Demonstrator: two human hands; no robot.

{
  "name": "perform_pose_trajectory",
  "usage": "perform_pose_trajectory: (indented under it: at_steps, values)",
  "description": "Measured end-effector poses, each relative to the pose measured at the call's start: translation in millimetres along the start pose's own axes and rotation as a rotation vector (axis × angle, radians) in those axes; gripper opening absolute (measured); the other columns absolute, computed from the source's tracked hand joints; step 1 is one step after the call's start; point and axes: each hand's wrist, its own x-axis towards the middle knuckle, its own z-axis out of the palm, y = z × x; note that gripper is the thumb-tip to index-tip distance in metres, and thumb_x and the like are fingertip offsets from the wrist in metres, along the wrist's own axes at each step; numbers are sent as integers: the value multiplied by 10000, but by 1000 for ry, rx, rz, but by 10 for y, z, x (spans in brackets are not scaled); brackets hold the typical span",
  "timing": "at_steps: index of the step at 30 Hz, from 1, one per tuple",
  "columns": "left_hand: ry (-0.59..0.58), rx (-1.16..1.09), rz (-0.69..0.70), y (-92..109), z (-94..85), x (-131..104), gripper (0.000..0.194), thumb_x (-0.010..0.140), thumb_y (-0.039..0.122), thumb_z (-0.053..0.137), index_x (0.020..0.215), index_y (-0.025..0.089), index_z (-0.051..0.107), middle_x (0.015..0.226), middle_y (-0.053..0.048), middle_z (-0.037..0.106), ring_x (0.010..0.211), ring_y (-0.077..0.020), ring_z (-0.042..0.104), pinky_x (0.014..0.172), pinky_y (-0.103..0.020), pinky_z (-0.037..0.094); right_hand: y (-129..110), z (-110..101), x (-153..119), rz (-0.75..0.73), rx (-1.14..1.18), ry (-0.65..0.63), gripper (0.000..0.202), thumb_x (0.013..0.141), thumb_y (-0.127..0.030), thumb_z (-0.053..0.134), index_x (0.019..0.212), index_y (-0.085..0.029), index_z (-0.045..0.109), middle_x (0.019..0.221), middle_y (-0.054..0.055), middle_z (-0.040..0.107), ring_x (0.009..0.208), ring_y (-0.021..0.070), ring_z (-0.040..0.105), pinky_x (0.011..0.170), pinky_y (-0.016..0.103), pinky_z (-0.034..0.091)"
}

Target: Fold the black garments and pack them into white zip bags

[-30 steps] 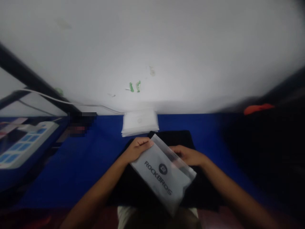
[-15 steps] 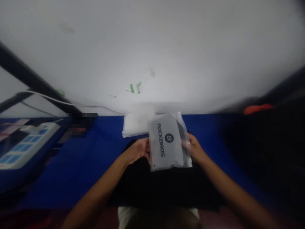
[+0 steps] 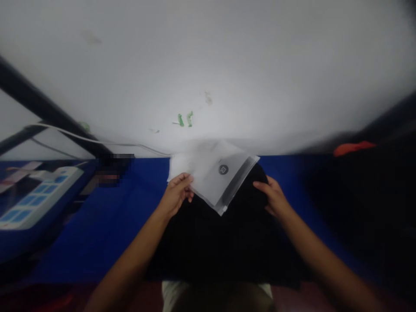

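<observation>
A frosted plastic zip bag (image 3: 214, 177) with a round dark logo lies slanted at the middle of the table, its zip edge towards the lower right. My left hand (image 3: 178, 193) pinches the bag's left edge between thumb and fingers. Under and in front of the bag spreads a black item (image 3: 227, 242) that looks like folded cloth; its exact kind is too dark to make out. My right hand (image 3: 273, 195) closes on the right edge of this black cloth, thumb on top and some fingers hidden. The right hand is apart from the bag.
More white bags (image 3: 175, 167) lie stacked behind on the blue table (image 3: 123, 229), against the white wall (image 3: 208, 65). A power strip (image 3: 42, 195) stands at the left, and a pale cable (image 3: 113, 143) runs along the wall. Something orange (image 3: 354, 148) sits on a dark mass at the right.
The bag, earlier upright between both hands, has tilted and gone down towards the stack. My right hand has let go of it and taken the black cloth's edge. My left hand has moved slightly left.
</observation>
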Motion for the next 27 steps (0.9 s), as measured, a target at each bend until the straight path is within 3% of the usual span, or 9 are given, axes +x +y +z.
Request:
perform_pose_trajectory:
  at_steps: [3, 6, 11, 15, 18, 22, 27]
  values:
    - [-53, -102, -39, -74, 106, -45, 333, 746, 378, 774, 890, 151, 576, 652, 16, 642, 471, -107, 595, 365, -192, 500, 84, 65, -16, -31, 2, -25, 316, 647, -359, 798, 899, -219, 668, 757, -4, 698, 631, 158, 642, 595, 266, 524]
    - [-89, -121, -99, -134, 203, -108, 404, 693, 305, 820, 996, 127, 619, 782, -35, 702, 557, -147, 648, 429, -235, 550, 155, 102, -28, -43, -7, -74, 324, 690, -364, 788, 959, -227, 670, 846, 5, 717, 705, 166, 664, 665, 283, 539]
    - [134, -110, -5, -67, 152, -64, 405, 617, 204, 853, 968, 117, 670, 935, -78, 741, 784, -192, 699, 681, -260, 585, 134, 44, -38, 31, 9, -177, 280, 670, -327, 806, 902, -215, 695, 789, -3, 722, 657, 155, 664, 631, 261, 528]
    - [297, -32, 145, 28, -100, 135, 429, 623, 294, 839, 980, 130, 667, 889, -66, 737, 732, -184, 680, 681, -284, 552, 21, -15, -65, 101, 25, -302, 354, 659, -271, 784, 1002, -210, 717, 808, 2, 737, 692, 166, 682, 657, 258, 528]
    - [391, 170, 285, 50, -347, 346, 381, 691, 352, 772, 980, 142, 640, 876, -51, 714, 704, -169, 649, 661, -280, 518, -48, -31, -90, 179, 26, -416, 374, 673, -221, 752, 1046, -206, 725, 865, 9, 748, 754, 162, 694, 738, 258, 532]
    - [539, 696, 351, 103, -606, 576, 263, 803, 334, 647, 962, 134, 586, 857, -39, 656, 739, -171, 593, 654, -271, 463, -56, -47, -83, 223, 29, -464, 355, 655, -203, 754, 1010, -201, 742, 806, -2, 743, 697, 140, 688, 678, 223, 531]
    - [512, 931, 396, 236, -618, 591, 438, 743, 371, 743, 1046, 133, 535, 987, -45, 583, 1002, -244, 534, 768, -275, 419, -23, -75, -65, 298, -4, -387, 341, 601, -198, 792, 940, -220, 755, 778, -15, 747, 691, 144, 695, 655, 222, 544]
